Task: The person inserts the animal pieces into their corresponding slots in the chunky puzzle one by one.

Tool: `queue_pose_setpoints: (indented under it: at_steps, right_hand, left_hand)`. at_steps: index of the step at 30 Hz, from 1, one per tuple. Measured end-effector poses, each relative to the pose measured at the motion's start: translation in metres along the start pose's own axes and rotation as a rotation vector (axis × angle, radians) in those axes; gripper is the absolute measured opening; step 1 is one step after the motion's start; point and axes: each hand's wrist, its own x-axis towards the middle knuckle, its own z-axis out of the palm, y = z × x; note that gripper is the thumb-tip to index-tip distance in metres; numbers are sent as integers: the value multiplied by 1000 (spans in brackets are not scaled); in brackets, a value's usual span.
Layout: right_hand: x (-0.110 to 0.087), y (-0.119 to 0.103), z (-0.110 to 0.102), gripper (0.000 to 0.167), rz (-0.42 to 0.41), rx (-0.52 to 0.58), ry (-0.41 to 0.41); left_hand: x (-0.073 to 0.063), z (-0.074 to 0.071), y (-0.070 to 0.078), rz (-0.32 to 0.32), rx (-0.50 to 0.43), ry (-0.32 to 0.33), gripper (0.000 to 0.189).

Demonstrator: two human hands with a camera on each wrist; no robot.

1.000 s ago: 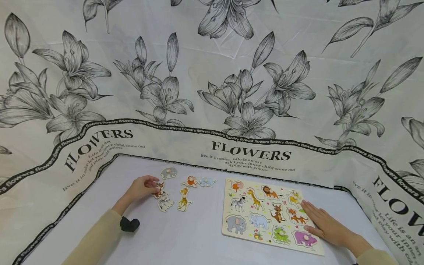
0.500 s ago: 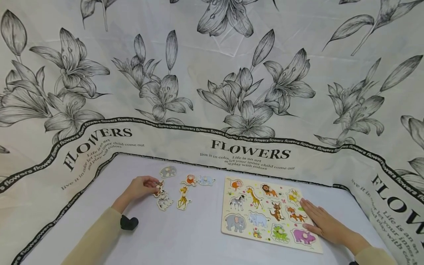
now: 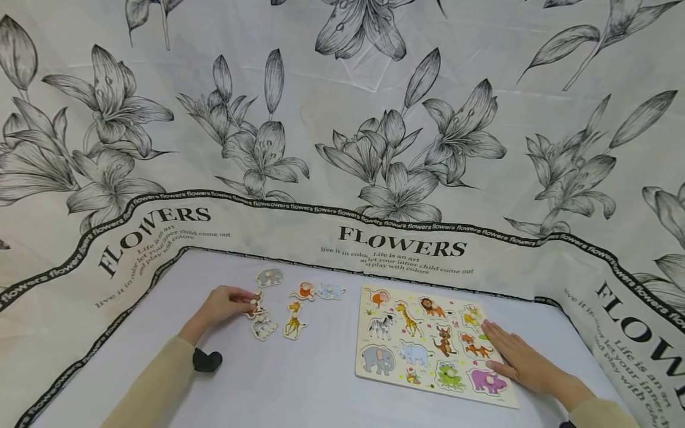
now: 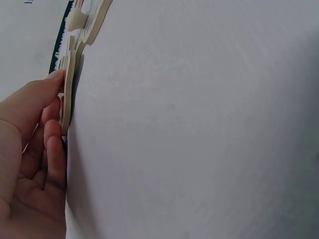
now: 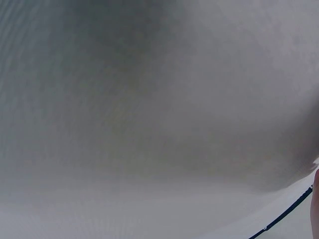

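Note:
My left hand (image 3: 227,304) pinches a brown kangaroo puzzle piece (image 3: 257,303) at the left of the head view. That piece lies right against the zebra piece (image 3: 263,326). From the left wrist, the thumb and fingers of my left hand (image 4: 37,134) show at the kangaroo piece's wooden edge (image 4: 70,92). My right hand (image 3: 527,359) rests with straight fingers on the right edge of the wooden puzzle board (image 3: 369,374). Pictured on the board are a frog (image 3: 451,376) and a purple hippo (image 3: 488,381), both with knobs. Only a sliver of my right hand (image 5: 315,206) enters the right wrist view.
Loose pieces lie near my left hand: an elephant (image 3: 269,277), an orange monkey (image 3: 305,290), a light blue rhino (image 3: 330,290) and a giraffe (image 3: 294,321). A white cloth (image 3: 289,380) covers the table. Behind it rises a flower-printed curtain (image 3: 289,238).
The whole head view has shifted slightly. Both hands keep their places, the left at the kangaroo piece and the right on the board.

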Motion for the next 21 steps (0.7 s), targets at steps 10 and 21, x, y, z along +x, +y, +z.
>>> queue_pose_setpoints:
  at_steps: [10, 21]
  right_hand:
    - [0, 1, 2, 73, -19, 3, 13]
    - [-2, 3, 3, 74, -31, -6, 27]
  left_hand:
    - [-1, 3, 1, 0, 44, 47, 25]
    - [-6, 2, 11, 25, 58, 56, 20]
